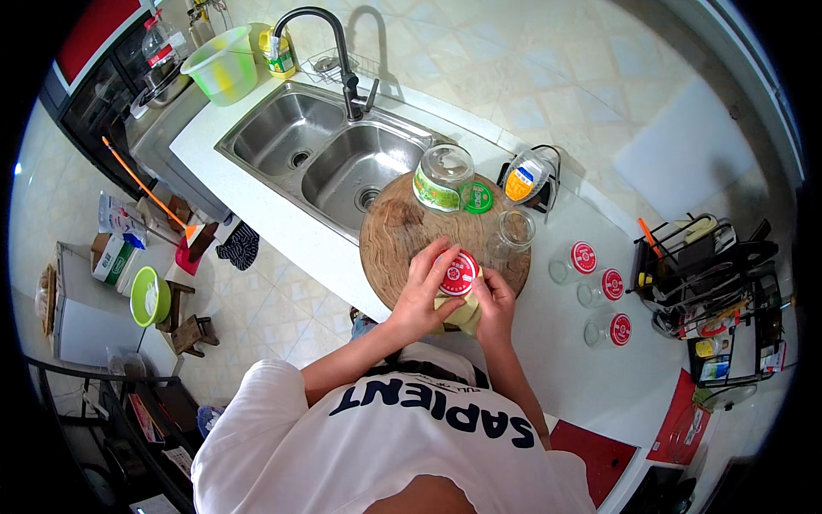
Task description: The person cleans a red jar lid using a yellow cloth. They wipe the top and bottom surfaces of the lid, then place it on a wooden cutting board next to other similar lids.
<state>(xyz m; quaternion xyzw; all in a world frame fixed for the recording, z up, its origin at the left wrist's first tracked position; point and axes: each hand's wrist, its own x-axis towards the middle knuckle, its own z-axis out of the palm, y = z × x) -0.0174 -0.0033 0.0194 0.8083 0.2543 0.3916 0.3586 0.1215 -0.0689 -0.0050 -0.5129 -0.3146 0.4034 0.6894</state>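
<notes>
A round red-and-white jar lid (pixel 458 274) is held in front of me, above a round wooden board (pixel 398 225). My left hand (pixel 424 283) grips the lid, its fingers over the far edge and its thumb on the near side. My right hand (pixel 494 302) pinches a pale yellow cloth (pixel 463 311) against the lid's right edge. Whether a jar sits beneath the lid is hidden. Farther back on the board stand a large glass jar (pixel 447 173) with a green label, a green lid (pixel 479 198) and a small lidless glass jar (pixel 514 232).
Several red-lidded jars (pixel 597 292) stand on the white counter (pixel 552 379) to the right. Beyond the board is a double steel sink (pixel 292 128) with a black faucet (pixel 347 70). A bottle in a black rack (pixel 530 180) is near the wall. A utensil rack (pixel 706 276) stands far right.
</notes>
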